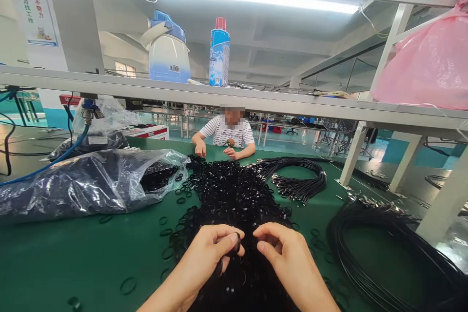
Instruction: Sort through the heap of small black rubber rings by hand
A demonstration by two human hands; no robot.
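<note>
A large heap of thin black rings (234,190) spreads over the green table top in front of me. Over the heap's near side, my left hand (210,251) is closed, pinching a black ring (238,241) between thumb and fingers. Another dark band shows lower down by its curled fingers, partly hidden. My right hand (287,248) hovers just to the right, thumb and forefinger apart, and nothing shows between them. A small gap separates the two hands.
A clear plastic bag (91,180) of black rings lies left. Coiled black cables (300,175) and a bigger cable coil (340,243) lie right. Opposite sits a person (228,131), hands at the heap. Overhead, a shelf (256,99) carries a jug (168,53) and spray can (220,53).
</note>
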